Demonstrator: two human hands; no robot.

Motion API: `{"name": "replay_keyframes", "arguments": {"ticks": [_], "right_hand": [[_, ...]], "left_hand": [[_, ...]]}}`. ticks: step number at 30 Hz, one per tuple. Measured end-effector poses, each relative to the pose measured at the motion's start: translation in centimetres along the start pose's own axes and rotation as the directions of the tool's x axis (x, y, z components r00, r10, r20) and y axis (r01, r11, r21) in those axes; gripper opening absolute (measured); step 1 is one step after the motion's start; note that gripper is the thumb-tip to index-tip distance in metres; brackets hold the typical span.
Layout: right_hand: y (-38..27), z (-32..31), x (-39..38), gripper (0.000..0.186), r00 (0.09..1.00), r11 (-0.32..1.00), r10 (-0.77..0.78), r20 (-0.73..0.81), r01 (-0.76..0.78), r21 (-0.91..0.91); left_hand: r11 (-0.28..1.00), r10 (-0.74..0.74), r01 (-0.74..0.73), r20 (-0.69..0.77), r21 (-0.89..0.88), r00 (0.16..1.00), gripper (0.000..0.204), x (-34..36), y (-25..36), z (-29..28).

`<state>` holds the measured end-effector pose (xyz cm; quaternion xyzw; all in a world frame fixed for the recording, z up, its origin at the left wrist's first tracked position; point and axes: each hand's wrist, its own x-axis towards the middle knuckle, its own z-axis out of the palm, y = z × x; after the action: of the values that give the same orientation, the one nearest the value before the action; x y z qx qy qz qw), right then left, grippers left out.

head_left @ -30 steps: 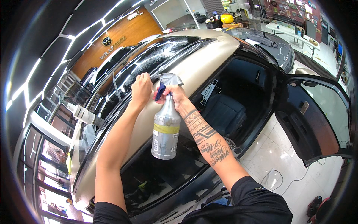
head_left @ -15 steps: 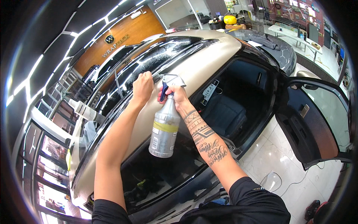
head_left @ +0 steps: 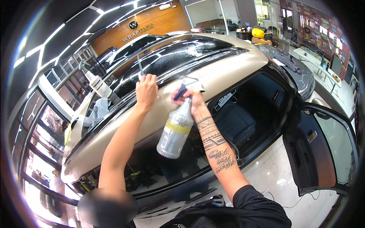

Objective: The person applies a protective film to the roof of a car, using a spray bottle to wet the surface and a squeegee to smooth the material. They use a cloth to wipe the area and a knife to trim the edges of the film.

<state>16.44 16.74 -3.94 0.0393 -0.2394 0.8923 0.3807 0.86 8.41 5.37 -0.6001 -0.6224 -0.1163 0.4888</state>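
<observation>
My right hand point(head_left: 194, 102) grips a spray bottle point(head_left: 176, 131) by its neck, fingers at the dark blue trigger. The bottle is translucent grey with a yellow band, and it leans with its base toward me. My left hand point(head_left: 146, 91) is closed around a thin grey stick-like tool point(head_left: 140, 65), whose upper end sticks up past the fingers; its exact kind is unclear. Both hands are over the champagne-coloured edge of a car roof point(head_left: 228, 62). Beyond them, the roof's glossy black panel point(head_left: 167, 62) is wet with droplets and foam.
A second, white spray bottle point(head_left: 99, 85) and a grey cloth point(head_left: 100, 107) rest on the car at left. At right, the car door point(head_left: 319, 148) stands open above a pale tiled floor with a cable. A dark grey car point(head_left: 292, 68) is close behind.
The view has shifted, with the scene moving rightward. The spray bottle has tilted further and moved right with my right hand. The thin tool now shows above my left hand.
</observation>
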Motion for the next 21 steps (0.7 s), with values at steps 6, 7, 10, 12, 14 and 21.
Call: {"name": "replay_keyframes", "arguments": {"ticks": [6,7,10,12,14,21], "right_hand": [[5.6,2.2,-0.5,0.036,0.980,0.978,0.197,-0.024,-0.198,-0.062],[6.2,3.3,-0.8,0.036,0.989,0.987,0.146,-0.026,-0.147,-0.058],[7.7,4.1,-1.1,0.037,0.992,0.985,0.123,-0.029,-0.126,-0.117],[9.6,4.5,-0.7,0.036,0.979,0.959,0.203,-0.011,-0.201,-0.199],[11.1,5.1,-1.2,0.034,0.973,0.943,0.229,0.003,-0.221,-0.248],[17.8,8.6,-1.0,0.033,0.968,0.933,0.249,0.018,-0.235,-0.272]], "left_hand": [[0.997,-0.072,0.069,0.159,0.021,0.985,0.016,-2.4,-3.0,-0.9],[0.997,-0.077,0.074,0.147,0.030,0.986,0.014,-3.1,-4.0,-1.5],[0.993,-0.116,0.109,0.175,0.045,0.978,0.013,-4.7,-5.5,-1.6],[0.990,-0.139,0.132,0.182,0.050,0.974,0.015,-5.7,-6.9,-2.1],[0.984,-0.176,0.170,0.176,0.048,0.968,0.017,-7.9,-8.4,-2.8],[0.959,-0.282,0.275,0.142,0.070,0.949,0.012,-14.3,-15.1,-4.4]]}}
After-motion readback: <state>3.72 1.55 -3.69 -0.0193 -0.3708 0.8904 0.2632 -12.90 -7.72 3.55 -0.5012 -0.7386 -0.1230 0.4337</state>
